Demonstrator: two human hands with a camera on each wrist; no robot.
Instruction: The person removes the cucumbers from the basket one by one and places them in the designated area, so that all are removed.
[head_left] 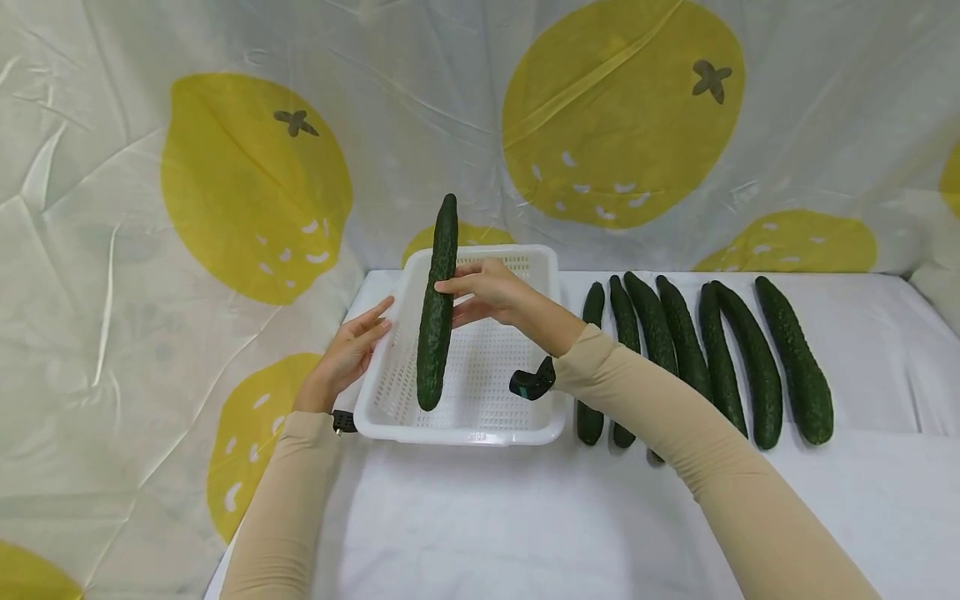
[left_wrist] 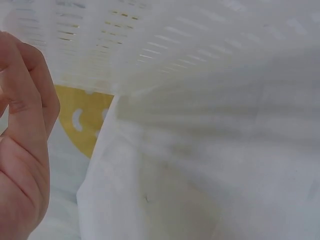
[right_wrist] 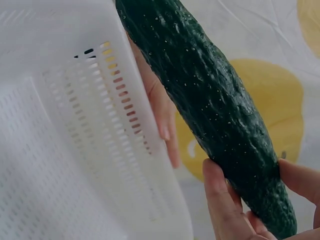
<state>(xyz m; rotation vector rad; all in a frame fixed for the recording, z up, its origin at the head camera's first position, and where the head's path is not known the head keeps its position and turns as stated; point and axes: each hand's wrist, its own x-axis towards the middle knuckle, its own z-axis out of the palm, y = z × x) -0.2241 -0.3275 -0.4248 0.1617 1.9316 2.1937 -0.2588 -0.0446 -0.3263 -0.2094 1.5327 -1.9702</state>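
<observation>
In the head view my right hand (head_left: 487, 292) pinches a dark green cucumber (head_left: 437, 325) between thumb and fingers and holds it upright over a white plastic basket (head_left: 457, 435). The right wrist view shows the cucumber (right_wrist: 205, 100) close up, with the fingertips (right_wrist: 214, 175) on one side and the thumb on the other. My left hand (head_left: 348, 350) is at the basket's left side, its fingers against the outer wall below the rim. In the left wrist view, this hand (left_wrist: 25, 130) is partly cut off beside the perforated basket wall (left_wrist: 165, 45).
Several cucumbers (head_left: 738, 358) lie side by side to the right of the basket, some partly hidden by the right forearm. A white cloth (head_left: 525, 517) covers the table. Behind it hangs a pale curtain (head_left: 420, 100) with yellow lemon prints.
</observation>
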